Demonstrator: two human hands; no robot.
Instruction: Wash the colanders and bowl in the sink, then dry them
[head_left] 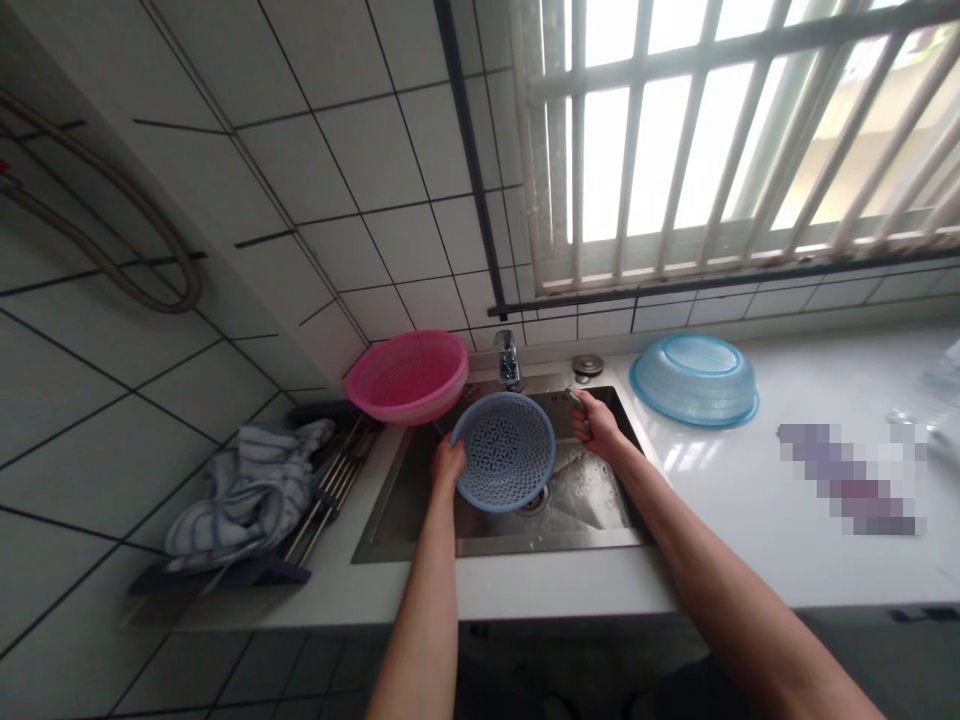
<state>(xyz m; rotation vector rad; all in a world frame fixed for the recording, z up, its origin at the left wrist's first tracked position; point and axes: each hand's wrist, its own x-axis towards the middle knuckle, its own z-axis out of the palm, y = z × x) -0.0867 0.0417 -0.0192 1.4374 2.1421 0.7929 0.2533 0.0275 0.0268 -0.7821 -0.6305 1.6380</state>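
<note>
My left hand [448,465] grips the left rim of a blue plastic colander [504,452], held tilted over the steel sink [390,520]. My right hand [596,425] is closed round a small greenish thing [576,400] at the sink's back right; I cannot make out what it is. The tap [508,358] stands just behind the colander.
A pink colander [409,375] rests at the sink's back left corner. An upturned blue basin [695,378] lies on the white counter [750,500] to the right. A striped cloth [247,490] lies on a dish rack [330,490] at the left. A barred window is above.
</note>
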